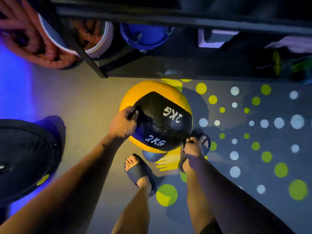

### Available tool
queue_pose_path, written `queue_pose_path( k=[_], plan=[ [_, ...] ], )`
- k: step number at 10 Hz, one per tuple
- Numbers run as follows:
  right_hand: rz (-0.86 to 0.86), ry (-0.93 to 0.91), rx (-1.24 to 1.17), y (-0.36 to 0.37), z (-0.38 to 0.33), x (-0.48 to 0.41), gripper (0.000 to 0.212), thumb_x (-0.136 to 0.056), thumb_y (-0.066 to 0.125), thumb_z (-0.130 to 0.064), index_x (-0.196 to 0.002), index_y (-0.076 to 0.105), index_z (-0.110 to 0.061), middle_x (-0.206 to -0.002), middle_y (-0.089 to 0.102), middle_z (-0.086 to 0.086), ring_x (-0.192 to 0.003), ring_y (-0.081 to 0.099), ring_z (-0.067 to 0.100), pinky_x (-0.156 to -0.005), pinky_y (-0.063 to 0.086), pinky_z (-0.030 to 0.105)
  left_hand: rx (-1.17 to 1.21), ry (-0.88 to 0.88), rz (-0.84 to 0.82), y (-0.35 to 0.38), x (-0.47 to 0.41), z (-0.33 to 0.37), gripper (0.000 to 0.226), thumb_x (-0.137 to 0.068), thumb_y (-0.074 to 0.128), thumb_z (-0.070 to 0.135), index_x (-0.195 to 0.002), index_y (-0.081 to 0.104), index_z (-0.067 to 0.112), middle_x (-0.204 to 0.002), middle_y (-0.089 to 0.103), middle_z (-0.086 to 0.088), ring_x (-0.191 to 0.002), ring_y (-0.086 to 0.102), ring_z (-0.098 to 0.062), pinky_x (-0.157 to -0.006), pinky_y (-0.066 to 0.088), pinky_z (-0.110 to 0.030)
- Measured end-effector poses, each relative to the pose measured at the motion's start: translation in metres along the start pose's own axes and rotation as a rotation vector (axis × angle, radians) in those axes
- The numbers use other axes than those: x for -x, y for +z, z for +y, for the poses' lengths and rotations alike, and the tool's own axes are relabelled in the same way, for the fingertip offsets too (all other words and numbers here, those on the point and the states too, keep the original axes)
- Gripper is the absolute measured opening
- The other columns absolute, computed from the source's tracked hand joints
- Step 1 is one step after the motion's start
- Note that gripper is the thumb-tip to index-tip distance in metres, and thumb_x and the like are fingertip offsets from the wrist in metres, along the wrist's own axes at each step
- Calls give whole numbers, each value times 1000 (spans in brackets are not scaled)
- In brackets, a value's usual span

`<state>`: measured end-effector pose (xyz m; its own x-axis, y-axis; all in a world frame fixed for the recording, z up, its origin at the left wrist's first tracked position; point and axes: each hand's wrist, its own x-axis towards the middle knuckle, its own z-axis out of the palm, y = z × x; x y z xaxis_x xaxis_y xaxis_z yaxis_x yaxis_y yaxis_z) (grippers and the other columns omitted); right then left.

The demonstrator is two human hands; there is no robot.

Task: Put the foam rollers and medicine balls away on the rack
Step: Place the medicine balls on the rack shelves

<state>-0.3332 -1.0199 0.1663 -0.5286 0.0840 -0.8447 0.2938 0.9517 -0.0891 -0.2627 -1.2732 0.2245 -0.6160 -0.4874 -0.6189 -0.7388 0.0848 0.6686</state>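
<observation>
While both hands grip it, the ball (162,115), yellow with a black band marked "2KG" twice, sits low in front of the rack (87,54), just short of its bottom shelf. Whether it touches the floor (81,102) I cannot tell. The left hand (123,124) has its fingers curled tight round a black handle on the ball's left side. The right hand (192,148) clasps the band's lower right edge, fingers bent and pressed together; their tips are hidden. A small blue ball (151,157) peeks out beneath, between two feet in dark slides (138,169). On the rack lie a blue dome (146,36), a pale block (212,39) and a tub of orange rope (87,34). A black plate (25,157) lies at the left.
</observation>
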Motion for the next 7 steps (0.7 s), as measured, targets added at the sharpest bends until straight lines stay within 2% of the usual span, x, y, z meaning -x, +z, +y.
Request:
queue_pose_path(
  k=[1,2,3,4,5,6,7],
  plan=[
    [293,-128,-609,-59,-27,42,35,-91,50,-18,-108,62,10,-113,60,34,-95,57,32,-89,46,39,-94,83,113,-21,36,25,26,-101,56,23,-78,52,33,-63,48,9,-64,51,-24,-61,43,-34],
    [379,-182,-543,-123,-37,83,24,-103,49,-21,-106,65,-4,-108,64,26,-99,60,40,-80,41,41,-231,250,200,-42,80,77,35,-102,56,18,-73,39,30,-56,38,9,-54,42,-22,-49,26,-25],
    [421,-282,-515,-196,-61,126,23,-105,45,-17,-107,63,-3,-104,65,29,-98,60,46,-74,38,42,-143,334,364,-46,107,135,32,-102,56,18,-73,45,27,-65,43,7,-69,48,-8,-57,31,-33],
    [582,-341,-590,-262,-87,161,21,-102,48,-10,-102,65,2,-102,66,30,-97,60,44,-68,29,35,-62,366,490,-42,116,204,28,-104,52,23,-77,50,17,-70,47,1,-73,45,-16,-64,31,-34],
    [791,-381,-654,-324,-103,194,22,-102,51,-17,-102,67,-2,-98,69,28,-95,61,45,-68,32,35,54,356,556,-41,131,271,24,-105,50,29,-84,52,18,-72,52,4,-73,50,-21,-65,32,-33],
    [1042,-461,-790,-392,-115,209,25,-102,51,-20,-105,67,-2,-97,69,30,-92,61,48,-68,37,39,161,542,605,-38,150,346,23,-106,49,26,-83,53,23,-70,53,8,-69,52,-6,-63,38,-26],
    [1231,-526,-856,-458,-126,214,27,-104,48,-24,-105,65,-3,-98,69,29,-90,60,48,-71,34,41,299,714,577,-23,153,410,27,-106,50,22,-80,48,31,-66,50,16,-66,49,-3,-63,38,-20]
  ],
)
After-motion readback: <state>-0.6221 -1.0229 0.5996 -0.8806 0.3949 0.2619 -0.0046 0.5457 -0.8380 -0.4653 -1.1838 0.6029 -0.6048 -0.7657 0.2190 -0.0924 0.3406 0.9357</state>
